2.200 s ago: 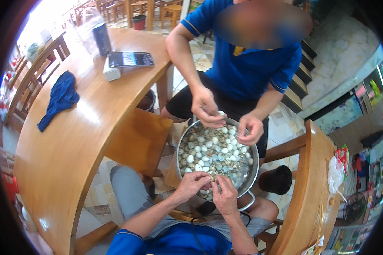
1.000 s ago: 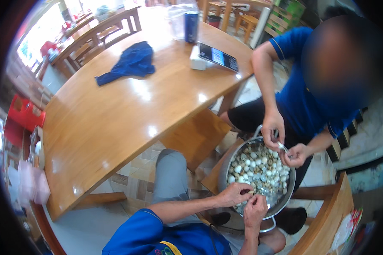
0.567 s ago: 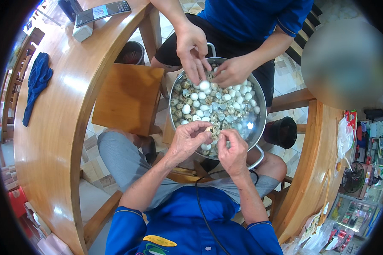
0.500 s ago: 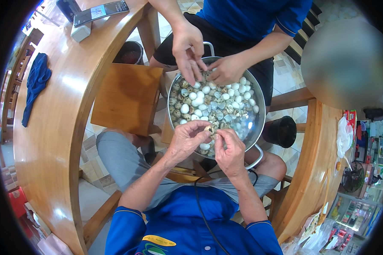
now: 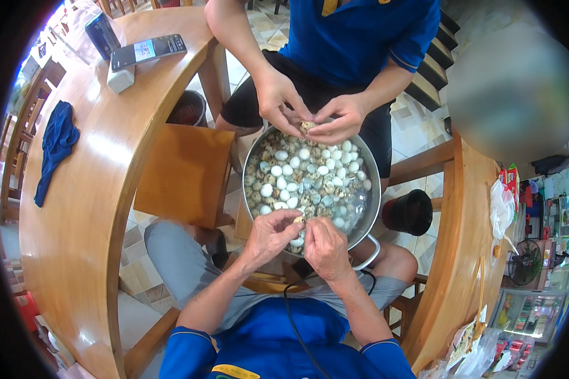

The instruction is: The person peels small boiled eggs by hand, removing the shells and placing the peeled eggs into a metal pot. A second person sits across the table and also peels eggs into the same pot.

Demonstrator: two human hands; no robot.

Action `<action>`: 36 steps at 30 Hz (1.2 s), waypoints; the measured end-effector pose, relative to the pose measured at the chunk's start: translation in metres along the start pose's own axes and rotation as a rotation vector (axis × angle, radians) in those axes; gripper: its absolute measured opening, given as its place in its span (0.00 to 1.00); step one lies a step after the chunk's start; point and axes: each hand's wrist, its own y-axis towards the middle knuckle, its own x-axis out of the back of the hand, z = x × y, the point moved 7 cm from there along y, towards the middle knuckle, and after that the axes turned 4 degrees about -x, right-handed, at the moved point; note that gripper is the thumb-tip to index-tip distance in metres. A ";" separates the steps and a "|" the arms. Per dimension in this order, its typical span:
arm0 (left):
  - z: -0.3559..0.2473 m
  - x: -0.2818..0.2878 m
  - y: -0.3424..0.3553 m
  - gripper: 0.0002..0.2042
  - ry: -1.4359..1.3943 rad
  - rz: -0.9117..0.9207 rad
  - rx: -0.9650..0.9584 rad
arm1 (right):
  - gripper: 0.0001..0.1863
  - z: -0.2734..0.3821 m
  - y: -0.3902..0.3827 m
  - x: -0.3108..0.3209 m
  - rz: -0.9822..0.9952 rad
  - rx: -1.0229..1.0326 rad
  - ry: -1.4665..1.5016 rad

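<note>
A wide steel pot (image 5: 378, 199) sits between me and a co-worker, full of small eggs, some speckled (image 5: 253, 183), some peeled white (image 5: 287, 169), in water with shell bits. Over its near rim my left hand (image 5: 272, 240) pinches a small speckled egg (image 5: 298, 220). My right hand (image 5: 325, 249) closes its thumb and fingers on the same egg from the other side. Across the pot the co-worker's hands (image 5: 338, 120) hold another speckled egg (image 5: 307, 126) above the far rim.
A wooden table (image 5: 82, 252) on the left bears a blue cloth (image 5: 57, 148), a phone (image 5: 146, 49) and a dark can (image 5: 101, 35). A stool (image 5: 180, 174) stands beside it. A black bucket (image 5: 408, 213) is right of the pot, near another table (image 5: 446, 284).
The co-worker's hands have drawn together on a speckled egg. My hands still pinch an egg. The pot and my hands sit a little lower in the picture than half a second ago.
</note>
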 end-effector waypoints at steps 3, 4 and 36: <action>0.002 0.001 0.001 0.12 0.016 0.002 -0.001 | 0.07 -0.003 -0.001 -0.003 0.021 -0.004 0.000; 0.003 0.000 0.001 0.11 -0.008 0.007 -0.009 | 0.07 -0.003 -0.002 -0.004 0.019 0.011 -0.015; 0.012 -0.001 0.001 0.12 0.032 -0.010 -0.058 | 0.06 -0.009 -0.006 -0.008 0.019 -0.099 0.067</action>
